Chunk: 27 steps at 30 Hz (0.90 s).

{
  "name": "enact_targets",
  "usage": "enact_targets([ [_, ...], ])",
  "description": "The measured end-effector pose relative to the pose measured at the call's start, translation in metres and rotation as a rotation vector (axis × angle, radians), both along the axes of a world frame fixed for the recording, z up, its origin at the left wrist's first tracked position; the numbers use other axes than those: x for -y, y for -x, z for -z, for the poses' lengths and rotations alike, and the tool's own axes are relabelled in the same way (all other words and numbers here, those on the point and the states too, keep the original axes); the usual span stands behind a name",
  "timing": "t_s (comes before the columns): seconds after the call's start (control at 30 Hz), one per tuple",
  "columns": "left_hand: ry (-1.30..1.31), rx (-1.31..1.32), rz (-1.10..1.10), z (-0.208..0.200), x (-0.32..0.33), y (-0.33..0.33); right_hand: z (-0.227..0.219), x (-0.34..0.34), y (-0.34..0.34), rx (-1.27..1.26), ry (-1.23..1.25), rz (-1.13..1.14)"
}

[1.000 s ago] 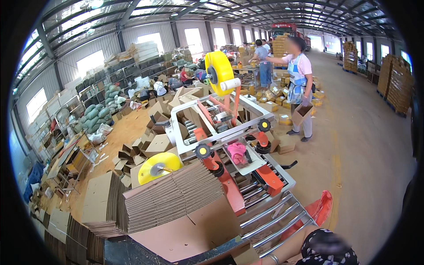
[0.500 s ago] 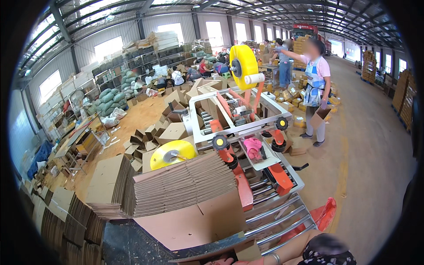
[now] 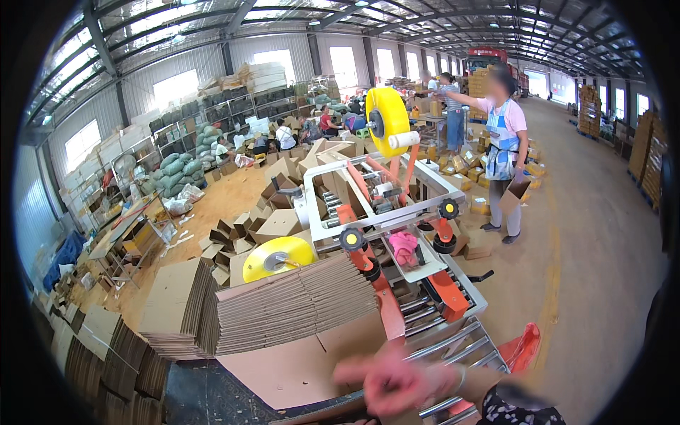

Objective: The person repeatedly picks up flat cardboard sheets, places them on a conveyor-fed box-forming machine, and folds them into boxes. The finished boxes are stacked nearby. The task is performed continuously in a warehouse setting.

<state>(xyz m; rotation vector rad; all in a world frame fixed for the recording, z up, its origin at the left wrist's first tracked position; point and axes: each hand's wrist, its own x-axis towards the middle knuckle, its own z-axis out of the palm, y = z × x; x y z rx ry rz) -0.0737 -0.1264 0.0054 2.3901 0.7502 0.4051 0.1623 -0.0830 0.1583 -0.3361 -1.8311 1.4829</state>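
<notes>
My right hand (image 3: 400,382), pinkish and smeared by motion, is over the metal rollers beside the near side of the flattened cardboard box stack (image 3: 297,304). Its fingers look apart, with a finger stretched left and nothing visible in them. A bracelet circles that wrist. Below the hand, a cardboard box flap (image 3: 326,414) shows at the lower edge. My left hand is not seen. Ahead stands a carton taping machine (image 3: 386,191) with orange arms, black knobs and an upright yellow tape roll (image 3: 388,120). A pink cloth (image 3: 404,248) lies in its tray.
A second yellow tape roll (image 3: 276,258) lies flat beyond the stack. More flattened boxes (image 3: 177,297) stand left. Roller conveyor (image 3: 453,347) runs toward me, a red bag (image 3: 523,347) beside it. A person in an apron (image 3: 504,149) holds an open box (image 3: 513,195). Loose cartons litter the floor.
My right hand has risen from the box at the lower edge and come up over the rollers. The view has shifted slightly. The person in the apron still points left.
</notes>
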Motion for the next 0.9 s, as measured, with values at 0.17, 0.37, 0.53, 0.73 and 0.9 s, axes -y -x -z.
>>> enact_targets([
  [0.17,0.010,-0.001,0.032,-0.002,-0.005,-0.006,-0.031,-0.037,-0.030,-0.411,-0.231,0.018],
  [0.37,0.030,-0.009,-0.032,-0.002,0.004,0.003,-0.040,-0.051,0.005,-0.197,-0.358,-0.064],
  [0.53,0.062,0.014,0.008,-0.022,-0.001,-0.001,0.030,-0.009,0.089,0.246,-0.358,-0.095],
  [0.73,0.116,0.115,0.067,-0.107,0.017,0.027,0.092,0.009,0.115,0.115,-0.469,0.099],
  [0.9,0.064,0.126,0.078,-0.151,0.042,0.049,0.113,0.002,0.119,0.093,-0.524,0.149],
])
